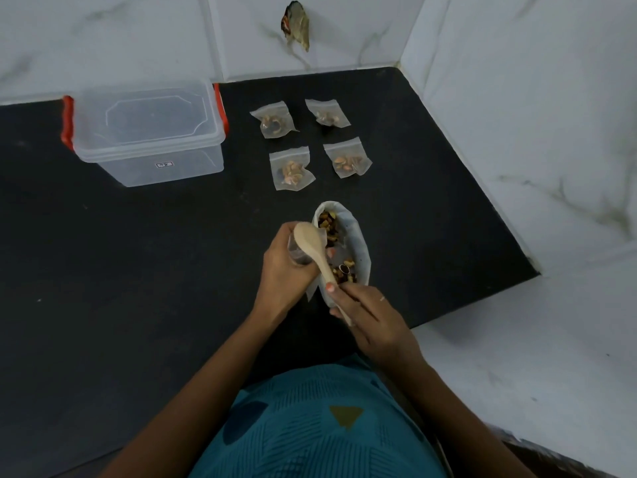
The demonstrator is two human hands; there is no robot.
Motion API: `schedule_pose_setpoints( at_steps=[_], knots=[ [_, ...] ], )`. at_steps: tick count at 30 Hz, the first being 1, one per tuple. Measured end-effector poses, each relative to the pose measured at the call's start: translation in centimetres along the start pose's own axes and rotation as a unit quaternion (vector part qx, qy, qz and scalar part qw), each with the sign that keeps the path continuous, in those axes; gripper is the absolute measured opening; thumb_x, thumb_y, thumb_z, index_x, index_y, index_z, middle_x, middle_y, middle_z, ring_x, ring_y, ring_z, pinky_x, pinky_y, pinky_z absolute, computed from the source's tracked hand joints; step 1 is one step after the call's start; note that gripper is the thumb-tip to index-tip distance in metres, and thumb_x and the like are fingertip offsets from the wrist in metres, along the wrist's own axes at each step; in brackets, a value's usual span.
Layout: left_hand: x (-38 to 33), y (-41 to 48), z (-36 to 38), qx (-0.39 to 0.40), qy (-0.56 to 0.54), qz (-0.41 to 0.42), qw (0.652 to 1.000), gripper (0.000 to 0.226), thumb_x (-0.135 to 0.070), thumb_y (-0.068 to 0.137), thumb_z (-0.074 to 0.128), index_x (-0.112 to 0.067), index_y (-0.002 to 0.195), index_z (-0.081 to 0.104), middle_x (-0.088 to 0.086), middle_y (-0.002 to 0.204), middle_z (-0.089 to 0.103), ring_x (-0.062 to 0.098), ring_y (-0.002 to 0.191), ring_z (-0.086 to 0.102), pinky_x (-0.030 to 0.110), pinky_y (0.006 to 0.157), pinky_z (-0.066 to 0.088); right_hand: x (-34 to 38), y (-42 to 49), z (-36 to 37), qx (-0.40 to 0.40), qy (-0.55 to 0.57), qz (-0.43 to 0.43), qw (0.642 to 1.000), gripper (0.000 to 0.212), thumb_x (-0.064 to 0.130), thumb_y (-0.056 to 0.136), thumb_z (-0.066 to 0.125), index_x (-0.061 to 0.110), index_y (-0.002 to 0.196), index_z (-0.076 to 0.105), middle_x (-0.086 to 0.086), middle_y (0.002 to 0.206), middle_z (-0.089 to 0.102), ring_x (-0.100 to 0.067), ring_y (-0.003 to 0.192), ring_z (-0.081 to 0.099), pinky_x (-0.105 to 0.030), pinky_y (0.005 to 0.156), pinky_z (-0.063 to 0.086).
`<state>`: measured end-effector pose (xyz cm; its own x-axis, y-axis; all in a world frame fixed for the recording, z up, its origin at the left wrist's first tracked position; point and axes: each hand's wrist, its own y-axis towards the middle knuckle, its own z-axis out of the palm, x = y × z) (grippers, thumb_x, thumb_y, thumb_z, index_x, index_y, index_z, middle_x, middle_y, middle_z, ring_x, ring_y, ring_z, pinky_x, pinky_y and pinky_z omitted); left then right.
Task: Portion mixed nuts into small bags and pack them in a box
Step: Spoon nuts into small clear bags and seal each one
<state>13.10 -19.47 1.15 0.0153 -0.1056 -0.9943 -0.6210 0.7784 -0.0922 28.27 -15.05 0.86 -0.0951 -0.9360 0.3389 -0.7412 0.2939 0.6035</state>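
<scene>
Overhead, dark countertop (103,270); white marble-tiled walls (517,98)

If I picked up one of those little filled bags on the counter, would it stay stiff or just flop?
The nearest filled bag would probably flop: its thin clear film looks wrinkled and curls at the corners. It likely feels light, holding only a few nuts, which would probably shift and bunch at the low end.

Both your forearms come up from the bottom edge and meet near the middle. Your left hand (286,267) is curled closed around a small clear bag (297,251), with the fingers wrapped and the thumb toward you. Your right hand (370,319) pinches the handle end of a wooden spoon (315,248), thumb on top, other fingers stretched along. The two hands are just beside each other.
</scene>
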Motion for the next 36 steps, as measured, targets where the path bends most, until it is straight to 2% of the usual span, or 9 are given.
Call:
schedule_pose_setpoints(
  at_steps=[7,10,12,15,19,21,25,29,36],
  knots=[
    [-0.4,-0.1,-0.1,-0.011,-0.003,0.012,1.0,0.036,-0.003,0.074,0.073,-0.012,0.103,0.054,-0.008,0.094,0.06,-0.005,0.086,0.059,0.01,0.071,0.047,-0.1,-0.2,-0.3,0.012,-0.005,-0.013,1.0,0.026,0.017,0.097,0.044,0.005,0.119,0.048,-0.012,0.102,0.06,-0.017,0.09,0.054,-0.022,0.079,0.046],
    [-0.4,-0.1,-0.1,-0.009,0.005,0.001,1.0,0.035,-0.007,0.075,0.072,-0.017,0.102,0.053,-0.01,0.098,0.059,-0.002,0.091,0.059,0.01,0.072,0.049,0.5,0.1,-0.8,-0.03,0.08,0.09,0.992,0.027,0.025,0.099,0.04,0.008,0.115,0.051,-0.004,0.103,0.063,-0.007,0.097,0.057,-0.012,0.085,0.045],
    [-0.2,0.0,-0.1,-0.013,0.026,-0.006,1.0,0.035,-0.012,0.076,0.073,-0.023,0.1,0.051,-0.008,0.1,0.058,0.001,0.096,0.057,0.008,0.071,0.049,1.0,0.9,-1.5,-0.094,0.163,0.22,0.957,0.025,0.027,0.096,0.041,0.013,0.109,0.059,0.007,0.097,0.066,0.004,0.094,0.06,-0.007,0.08,0.046],
    [0.0,-0.1,-0.1,-0.013,0.048,0.001,0.999,0.036,-0.014,0.075,0.074,-0.022,0.101,0.051,-0.004,0.103,0.058,0.005,0.098,0.057,0.011,0.072,0.05,1.4,2.2,-2.2,-0.165,0.316,0.385,0.851,0.017,0.021,0.088,0.049,0.018,0.101,0.06,0.014,0.081,0.069,0.001,0.077,0.064,-0.012,0.07,0.05],
    [0.0,0.0,-0.1,-0.01,0.053,-0.001,0.999,0.036,-0.014,0.075,0.073,-0.022,0.102,0.051,-0.001,0.105,0.058,0.008,0.1,0.057,0.021,0.078,0.051,0.9,2.5,-2.7,-0.195,0.406,0.441,0.776,0.028,0.029,0.083,0.046,0.012,0.098,0.061,0.003,0.076,0.07,-0.007,0.072,0.065,-0.018,0.069,0.053],
    [0.0,0.0,0.0,-0.01,0.055,-0.003,0.998,0.036,-0.014,0.075,0.073,-0.023,0.102,0.05,0.0,0.106,0.058,0.009,0.101,0.057,0.022,0.079,0.051,0.9,2.4,-2.7,-0.188,0.407,0.424,0.787,0.031,0.037,0.082,0.052,0.014,0.099,0.061,0.005,0.077,0.07,-0.006,0.073,0.065,-0.017,0.07,0.053],
    [0.1,0.0,0.1,-0.011,0.053,-0.005,0.999,0.038,-0.014,0.075,0.073,-0.02,0.105,0.051,0.002,0.106,0.06,0.009,0.1,0.059,0.024,0.08,0.052,0.6,1.9,-2.6,-0.115,0.318,0.326,0.883,0.022,0.023,0.089,0.046,0.015,0.104,0.06,0.022,0.088,0.067,0.004,0.08,0.063,-0.009,0.072,0.048],
    [0.0,0.0,0.1,-0.001,0.026,-0.001,1.0,0.034,-0.007,0.075,0.073,-0.019,0.101,0.054,-0.003,0.098,0.062,0.002,0.092,0.061,0.017,0.075,0.051,0.1,0.7,-1.8,-0.012,0.195,0.181,0.964,0.027,0.027,0.097,0.039,0.011,0.116,0.052,0.005,0.107,0.059,-0.003,0.097,0.059,-0.015,0.084,0.048],
    [0.5,0.2,-0.5,-0.025,0.034,-0.017,0.999,0.028,-0.011,0.076,0.073,-0.023,0.094,0.055,-0.005,0.094,0.064,0.0,0.085,0.06,0.015,0.071,0.05,-0.1,0.4,-2.4,0.019,0.113,0.067,0.991,0.028,0.026,0.1,0.036,0.007,0.114,0.05,-0.001,0.109,0.054,-0.01,0.097,0.055,-0.009,0.093,0.039]
  ],
)
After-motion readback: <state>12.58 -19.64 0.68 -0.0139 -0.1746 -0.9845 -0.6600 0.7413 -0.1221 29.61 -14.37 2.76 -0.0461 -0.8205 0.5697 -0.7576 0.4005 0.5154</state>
